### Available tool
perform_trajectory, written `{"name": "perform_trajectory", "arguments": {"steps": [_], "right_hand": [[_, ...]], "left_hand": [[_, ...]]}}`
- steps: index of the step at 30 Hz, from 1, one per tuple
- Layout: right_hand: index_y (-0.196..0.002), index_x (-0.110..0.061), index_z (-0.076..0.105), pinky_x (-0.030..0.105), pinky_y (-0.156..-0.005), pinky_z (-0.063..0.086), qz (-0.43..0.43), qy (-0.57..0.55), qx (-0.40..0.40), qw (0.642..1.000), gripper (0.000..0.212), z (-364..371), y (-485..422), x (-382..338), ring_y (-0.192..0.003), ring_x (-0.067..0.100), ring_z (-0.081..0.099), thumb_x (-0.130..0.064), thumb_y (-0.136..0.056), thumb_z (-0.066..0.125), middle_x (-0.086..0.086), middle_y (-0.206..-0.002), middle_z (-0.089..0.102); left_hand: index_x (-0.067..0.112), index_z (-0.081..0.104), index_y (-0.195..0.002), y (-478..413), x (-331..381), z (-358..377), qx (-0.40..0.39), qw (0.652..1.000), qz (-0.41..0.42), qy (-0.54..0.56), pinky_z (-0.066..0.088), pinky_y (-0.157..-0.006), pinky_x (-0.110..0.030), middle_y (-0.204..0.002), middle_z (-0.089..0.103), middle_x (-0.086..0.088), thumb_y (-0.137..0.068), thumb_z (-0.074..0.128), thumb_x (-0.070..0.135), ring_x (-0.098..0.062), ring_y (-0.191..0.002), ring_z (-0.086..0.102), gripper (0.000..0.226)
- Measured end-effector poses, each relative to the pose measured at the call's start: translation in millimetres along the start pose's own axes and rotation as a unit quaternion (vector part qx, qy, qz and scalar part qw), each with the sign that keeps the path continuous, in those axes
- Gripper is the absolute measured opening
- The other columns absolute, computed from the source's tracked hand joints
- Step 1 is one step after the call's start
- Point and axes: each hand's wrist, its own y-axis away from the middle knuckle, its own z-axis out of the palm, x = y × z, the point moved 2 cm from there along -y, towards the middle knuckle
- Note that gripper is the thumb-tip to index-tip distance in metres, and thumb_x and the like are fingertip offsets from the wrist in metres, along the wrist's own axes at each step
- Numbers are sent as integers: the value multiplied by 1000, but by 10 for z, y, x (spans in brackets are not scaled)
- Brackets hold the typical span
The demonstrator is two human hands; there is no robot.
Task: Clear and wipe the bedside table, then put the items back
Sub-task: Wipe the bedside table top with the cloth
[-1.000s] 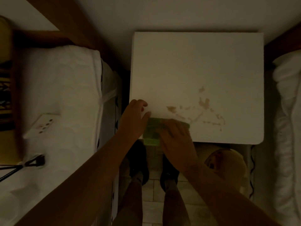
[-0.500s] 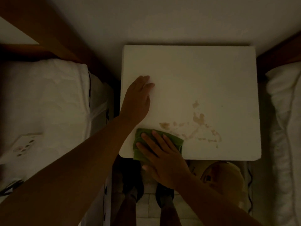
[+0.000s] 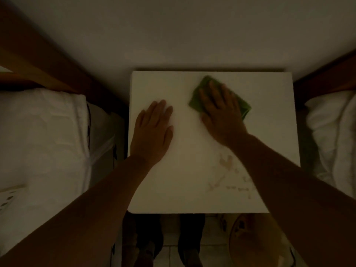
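Since half a second ago the green cloth [image 3: 244, 105] has travelled from the near-left edge of the desk [image 3: 192, 189] to its far right part, and the left hand [image 3: 152, 135] has slid a little toward the middle of the left side.

The right hand [image 3: 221, 112] lies flat on the cloth with fingers spread, pressing it onto the white desk top; only the cloth's far tip and right edge show past the hand, and both are blurred. The left hand rests palm down, fingers loosely together, flat on the bare desk, well apart from the cloth.

Brownish stains [image 3: 227, 162] mark the near right part of the desk, close to the right forearm, which covers some of them. They are faint in the dim light.

A white bed [image 3: 48, 141] lies left of the desk; at its near-left edge a pale flat object [image 3: 8, 195] with dark dots is cut off by the frame and cannot be identified. Another bed with white bedding [image 3: 335, 135] sits on the right, also cut off. Below the near desk edge, two dark shoes [image 3: 148, 241] stand on a tiled floor, barely visible, and a rounded yellowish object [image 3: 252, 239] beside them is mostly hidden by the right arm.
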Motion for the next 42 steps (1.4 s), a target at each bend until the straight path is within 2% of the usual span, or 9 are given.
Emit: {"name": "perform_trajectory", "arguments": {"steps": [4, 9, 16, 19, 22, 27, 32, 37, 42], "right_hand": [[-156, -29, 7, 55, -118, 7, 87, -14, 13, 996, 65, -92, 36, 631, -149, 36, 1, -50, -97, 25, 6, -164, 2], [-155, -20, 15, 57, -118, 12, 158, -18, 31, 987, 68, -224, 395, 1194, -148, 41, 8, -50, -94, 18, 14, -163, 9], [-156, -23, 10, 56, -119, 4, 245, -21, 30, 969, 69, -156, 359, 1084, -148, 39, 4, -54, -95, 24, 12, -164, 5], [-156, -26, 5, 55, -117, -1, 152, 5, 17, 988, 67, -55, 369, 593, -148, 41, 1, -53, -97, 24, 11, -164, 1], [-156, -27, 10, 57, -119, 6, 36, -24, -3, 999, 66, 80, 508, -113, -148, 40, 1, -49, -96, 27, 9, -164, 4], [-155, -30, 10, 57, -119, 8, -90, -105, -60, 989, 71, 294, 1276, -1111, -150, 35, -5, -49, -93, 38, 3, -165, 3], [-155, -30, 11, 53, -119, 9, -199, -98, -122, 967, 73, 392, 1907, -1647, -151, 29, -4, -45, -91, 41, -3, -165, 1], [-155, -30, 16, 48, -121, 11, -222, -111, -114, 962, 62, 427, 1966, -1630, -151, 25, -4, -44, -97, 35, -5, -165, 4], [-154, -30, 18, 51, -121, 8, -154, -90, -64, 982, 63, 361, 1540, -1075, -151, 30, 0, -41, -96, 38, -1, -164, 8]], "left_hand": [[18, 21, -153, 2, -13, 30, -3, 999, 0, -35, 18, -119, -50, -161, 20, -9, -102, 27, 35, -27, -149, 13, 55], [16, 20, -153, 7, -1, 32, 0, 998, -1, -62, 20, -118, -51, -160, 21, -11, -101, 25, 35, -29, -149, 15, 55], [14, 20, -153, 1, 64, 51, -9, 996, -4, -90, 20, -117, -53, -160, 20, -12, -101, 26, 34, -30, -149, 14, 56], [14, 24, -152, -5, 77, 22, -10, 998, -5, -66, 19, -118, -53, -160, 22, -12, -100, 28, 31, -29, -149, 14, 55], [16, 31, -150, -69, 57, -32, -1, 1000, -2, 0, 16, -119, -51, -159, 25, -9, -97, 26, 29, -27, -149, 15, 55], [14, 42, -145, -66, 20, -109, 14, 990, -18, 140, 12, -120, -49, -158, 28, -7, -95, 20, 31, -24, -149, 17, 57], [16, 37, -148, -64, 25, -73, 16, 998, -5, 66, 7, -121, -45, -160, 24, -8, -96, 25, 37, -25, -149, 14, 57], [16, 38, -147, -29, -1, -16, 31, 998, 0, 54, 9, -120, -47, -159, 26, -9, -97, 29, 35, -27, -148, 17, 54], [16, 37, -148, -41, -3, 16, 36, 999, 6, 14, 14, -118, -49, -158, 28, -11, -98, 29, 34, -29, -147, 19, 53]]}}
